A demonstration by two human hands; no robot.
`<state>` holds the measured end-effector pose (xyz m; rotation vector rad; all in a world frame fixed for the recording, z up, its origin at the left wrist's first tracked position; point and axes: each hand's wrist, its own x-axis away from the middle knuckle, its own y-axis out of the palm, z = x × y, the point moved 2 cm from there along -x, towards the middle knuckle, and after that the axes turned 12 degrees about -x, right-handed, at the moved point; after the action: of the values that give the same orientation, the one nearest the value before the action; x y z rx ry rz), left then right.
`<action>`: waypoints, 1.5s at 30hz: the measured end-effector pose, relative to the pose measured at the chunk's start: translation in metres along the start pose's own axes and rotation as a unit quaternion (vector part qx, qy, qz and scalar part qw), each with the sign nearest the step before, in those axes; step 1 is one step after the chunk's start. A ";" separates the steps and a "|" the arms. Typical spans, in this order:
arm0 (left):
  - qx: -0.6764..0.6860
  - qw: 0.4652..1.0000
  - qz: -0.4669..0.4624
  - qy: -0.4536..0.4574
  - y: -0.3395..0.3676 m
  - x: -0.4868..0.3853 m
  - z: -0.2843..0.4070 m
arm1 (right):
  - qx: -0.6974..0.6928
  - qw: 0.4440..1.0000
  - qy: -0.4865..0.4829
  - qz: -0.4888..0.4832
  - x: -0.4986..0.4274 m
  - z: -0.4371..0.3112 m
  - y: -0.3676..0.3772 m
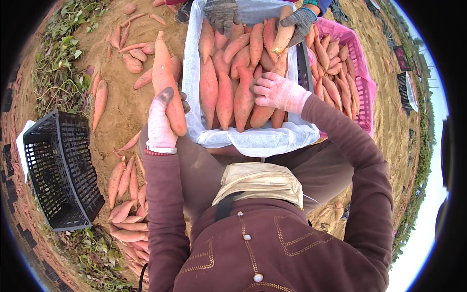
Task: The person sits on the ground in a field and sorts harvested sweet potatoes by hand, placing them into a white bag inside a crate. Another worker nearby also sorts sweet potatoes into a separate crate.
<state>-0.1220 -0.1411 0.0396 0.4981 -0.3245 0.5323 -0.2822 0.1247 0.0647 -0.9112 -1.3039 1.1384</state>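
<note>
My left hand (160, 116), in a pale pink glove with dark fingertips, grips a long, thick sweet potato (168, 82) upright, left of the crate. Before me stands a crate lined with white fabric (251, 140), filled with sweet potatoes (224, 100). Over its right side, my gloved right hand (279, 91) lies with bent fingers on a sweet potato (262, 116); whether it grips this one is hidden. Across the crate, a co-worker's grey-gloved hand (301, 23) holds a paler sweet potato (284, 33). That person's other gloved hand (221, 16) reaches in at the far left corner.
A pink crate (365, 87) of smaller sweet potatoes stands to the right. On the left, a black plastic crate (62, 171) tilts on the soil near green vines (60, 58). Loose sweet potatoes (124, 179) lie in a heap beside my left leg; others are scattered farther off.
</note>
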 end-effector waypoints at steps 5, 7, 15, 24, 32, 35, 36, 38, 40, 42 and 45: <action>-0.002 1.000 -0.009 0.017 0.001 0.001 0.001 | -0.018 0.986 0.120 0.113 0.021 0.004 0.005; -0.009 1.000 -0.003 0.010 0.000 0.001 0.001 | -0.067 0.943 0.278 0.169 0.029 0.011 0.001; 0.002 1.000 0.004 0.001 -0.001 0.002 0.000 | -0.351 0.726 0.586 0.074 -0.013 0.008 0.030; -0.056 0.998 -0.029 0.016 -0.001 -0.003 -0.001 | -0.433 0.702 0.552 0.123 -0.009 -0.015 0.041; -0.101 0.993 -0.021 0.058 0.010 0.001 -0.001 | -0.355 0.728 0.570 0.139 -0.023 -0.030 0.045; -0.107 0.992 -0.015 0.072 0.011 0.002 0.000 | -0.313 0.715 0.595 0.193 -0.032 -0.040 0.044; -0.108 0.991 -0.006 0.073 0.010 0.004 -0.001 | -0.298 0.717 0.590 0.222 -0.035 -0.042 0.043; -0.103 0.992 0.008 0.072 0.008 0.007 -0.002 | -0.278 0.716 0.581 0.269 -0.040 -0.039 0.043; -0.090 0.993 -0.002 0.076 0.008 0.008 -0.001 | -0.265 0.737 0.576 0.235 -0.051 -0.032 0.047; -0.108 0.992 0.003 0.064 0.009 0.007 -0.002 | -0.264 0.745 0.566 0.233 -0.065 -0.026 0.053; -0.138 0.989 0.004 0.054 0.014 0.005 0.000 | -0.228 0.749 0.583 0.217 -0.074 -0.023 0.057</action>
<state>-0.1254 -0.1287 0.0469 0.1989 -0.2900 0.5102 -0.2599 0.0692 -0.0103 -1.9378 -0.2731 0.3117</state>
